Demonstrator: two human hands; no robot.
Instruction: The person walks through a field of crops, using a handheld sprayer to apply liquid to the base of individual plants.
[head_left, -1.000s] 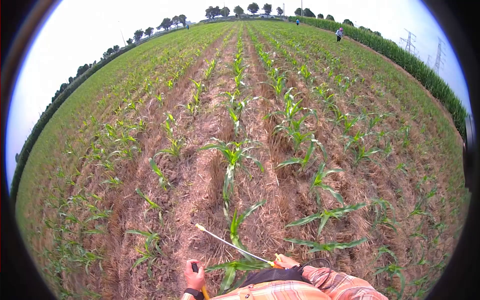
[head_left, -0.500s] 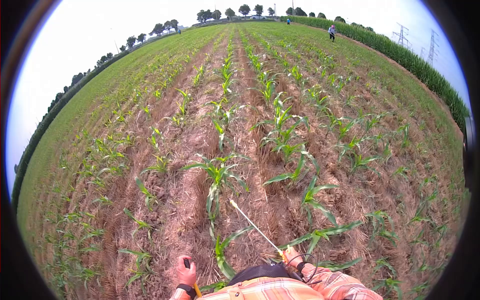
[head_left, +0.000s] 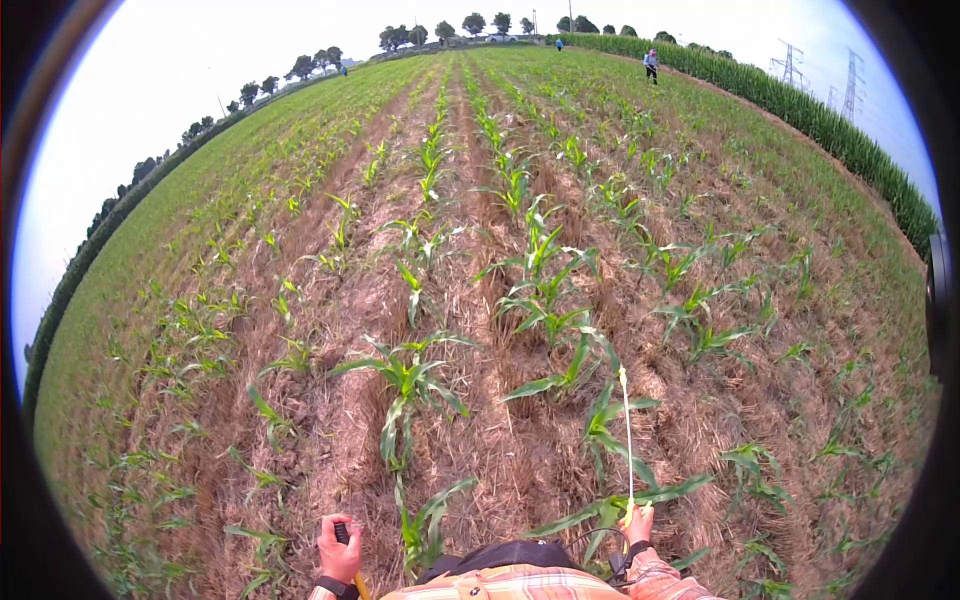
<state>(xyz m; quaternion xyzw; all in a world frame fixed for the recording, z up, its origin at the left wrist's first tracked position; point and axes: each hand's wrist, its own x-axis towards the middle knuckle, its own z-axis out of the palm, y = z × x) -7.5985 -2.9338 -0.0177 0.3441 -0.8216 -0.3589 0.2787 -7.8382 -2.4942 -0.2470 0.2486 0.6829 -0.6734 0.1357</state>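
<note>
My left hand, low in the view, is closed around the black grip of a pump lever; its yellow shaft shows below the fist. To the right, my right hand is wrapped around the yellow handle end of a spray wand. The thin pale wand points forward, nearly upright in the view, with its yellowish nozzle beside a young maize plant. A dark hose curves near my right wrist. Any spray is too faint to make out.
Rows of young maize run away from me over straw-covered soil. One maize plant stands close in front of my body. Far off at the right is a person, near a tall crop strip.
My right hand has moved right, swinging the wand's tip from the middle toward the right-hand row. My left fist has shifted slightly left in view, still on the lever. The view has turned slightly.
</note>
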